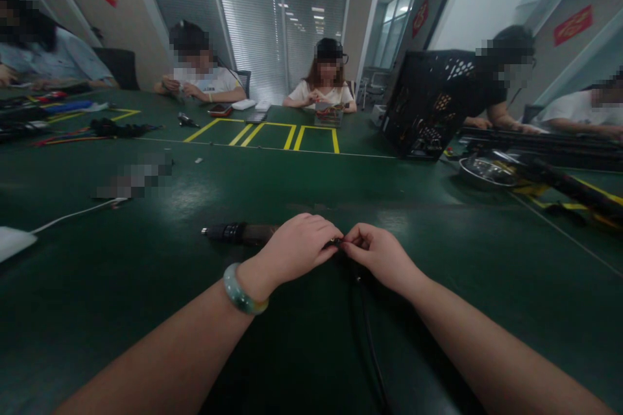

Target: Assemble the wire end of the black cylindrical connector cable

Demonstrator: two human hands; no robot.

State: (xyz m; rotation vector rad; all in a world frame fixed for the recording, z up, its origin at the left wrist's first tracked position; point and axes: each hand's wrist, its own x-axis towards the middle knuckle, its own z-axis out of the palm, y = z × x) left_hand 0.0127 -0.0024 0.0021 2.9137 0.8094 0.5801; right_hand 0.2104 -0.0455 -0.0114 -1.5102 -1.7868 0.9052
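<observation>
A dark electric screwdriver (pixel 233 233) lies on its side across the green table (pixel 292 188), with its metal tip pointing left. My left hand (pixel 298 248), with a green bangle (pixel 238 292) at the wrist, is closed over the rear part of the screwdriver and hides it. At that rear end, my right hand (pixel 382 256) pinches with thumb and fingertips. Whatever it grips is too small and covered to make out. Below the hands, a black cable (pixel 368 331) runs toward the near edge of the view.
A black perforated case (pixel 428 104) stands at the back right, near a metal bowl (pixel 487 172). Wire bundles (pixel 114 128) lie at the far left. A white cord (pixel 73 215) leads to a white box (pixel 14 243). Several people sit around the table.
</observation>
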